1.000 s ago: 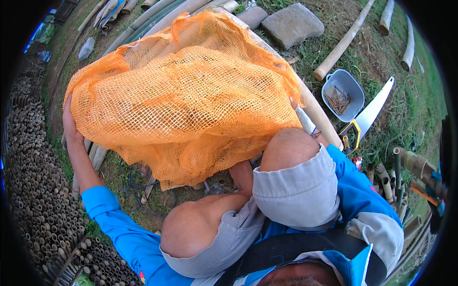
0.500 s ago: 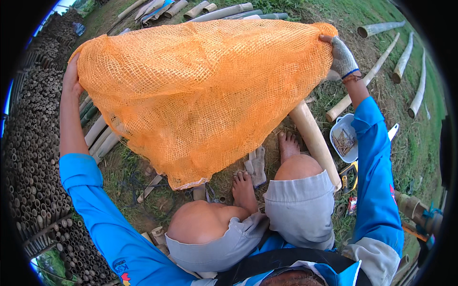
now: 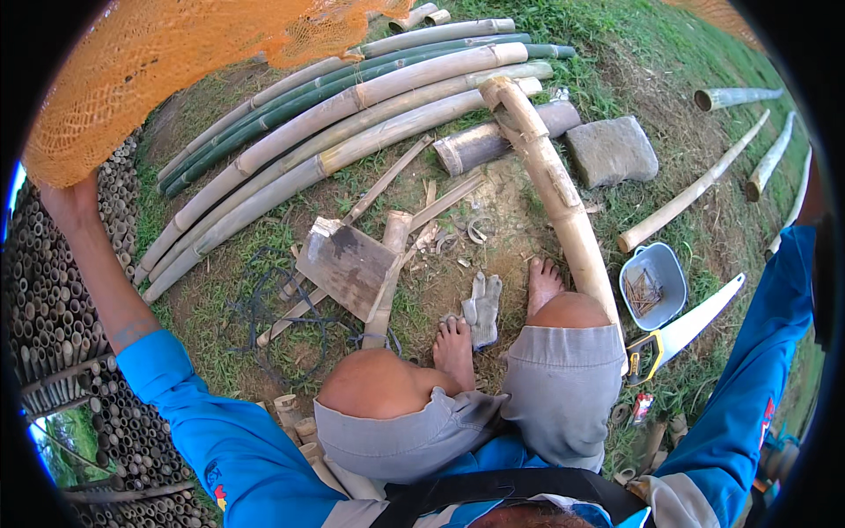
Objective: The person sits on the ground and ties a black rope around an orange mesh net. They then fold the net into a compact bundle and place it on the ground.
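A large piece of orange mesh netting [image 3: 167,66] is raised along the top left, and another part of it shows at the top right rim. My left hand [image 3: 72,201] grips its lower left edge, the fingers mostly covered by the mesh. At the right rim my right forearm reaches up out of the picture, and the hand itself is cut off. Below, between my knees and feet, a grey work glove [image 3: 482,308] lies on the ground. Beside my right knee a notched bamboo pole [image 3: 563,194] leans over a shorter, thick bamboo piece [image 3: 475,145].
Several long bamboo poles [image 3: 326,101] lie across the far left. A stone block [image 3: 613,151] sits beyond the notched pole. To the right are a grey basin [image 3: 676,280] of small brown sticks and a handsaw [image 3: 695,317]. A wooden board [image 3: 346,267] lies ahead of my left knee.
Both hands have moved apart and outward, the left down-left, the right out past the rim. The netting has swung up and away, uncovering the bamboo, stone and board.
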### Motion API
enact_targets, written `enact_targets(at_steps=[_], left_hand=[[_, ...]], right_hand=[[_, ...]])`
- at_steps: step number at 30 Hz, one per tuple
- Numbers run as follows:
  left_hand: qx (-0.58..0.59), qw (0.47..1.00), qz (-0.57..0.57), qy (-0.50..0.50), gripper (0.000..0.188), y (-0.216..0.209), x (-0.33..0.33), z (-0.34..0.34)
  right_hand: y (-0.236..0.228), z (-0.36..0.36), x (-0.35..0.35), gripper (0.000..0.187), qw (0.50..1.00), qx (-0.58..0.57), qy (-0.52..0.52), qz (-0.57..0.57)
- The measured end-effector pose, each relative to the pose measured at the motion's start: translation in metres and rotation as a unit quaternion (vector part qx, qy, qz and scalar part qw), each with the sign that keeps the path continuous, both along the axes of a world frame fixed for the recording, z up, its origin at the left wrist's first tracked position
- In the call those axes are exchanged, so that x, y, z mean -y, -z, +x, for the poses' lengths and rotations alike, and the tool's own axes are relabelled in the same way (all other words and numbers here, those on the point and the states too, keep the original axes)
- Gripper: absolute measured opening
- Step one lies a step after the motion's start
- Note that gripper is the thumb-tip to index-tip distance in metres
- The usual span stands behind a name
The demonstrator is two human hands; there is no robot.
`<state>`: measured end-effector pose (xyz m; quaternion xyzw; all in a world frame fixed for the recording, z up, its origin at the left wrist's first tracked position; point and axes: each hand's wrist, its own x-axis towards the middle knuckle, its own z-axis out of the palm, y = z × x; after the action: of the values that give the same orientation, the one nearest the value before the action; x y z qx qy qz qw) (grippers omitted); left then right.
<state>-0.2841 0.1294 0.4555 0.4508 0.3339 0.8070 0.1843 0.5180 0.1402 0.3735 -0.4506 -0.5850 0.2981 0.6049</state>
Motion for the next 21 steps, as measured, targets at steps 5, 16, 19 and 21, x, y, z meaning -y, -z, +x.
enact_targets(at_steps=[5,16,19,21], left_hand=[[0.033,0.973,-0.194,0.12,0.046,0.21,0.069,-0.121],[-0.05,0.837,-0.544,-0.006,0.044,0.499,0.248,-0.122],[-0.199,0.76,-0.613,0.08,0.047,0.505,0.244,-0.107],[-0.222,0.732,-0.632,0.125,0.081,0.489,0.256,-0.117]], right_hand=[[0.071,0.038,0.048,0.06,0.992,-0.084,-0.002,-0.096],[0.373,0.012,0.163,0.056,0.891,-0.153,-0.006,-0.428],[0.402,0.037,0.182,0.059,0.891,-0.086,-0.05,-0.442],[0.399,0.011,0.174,0.063,0.89,-0.052,-0.083,-0.446]])
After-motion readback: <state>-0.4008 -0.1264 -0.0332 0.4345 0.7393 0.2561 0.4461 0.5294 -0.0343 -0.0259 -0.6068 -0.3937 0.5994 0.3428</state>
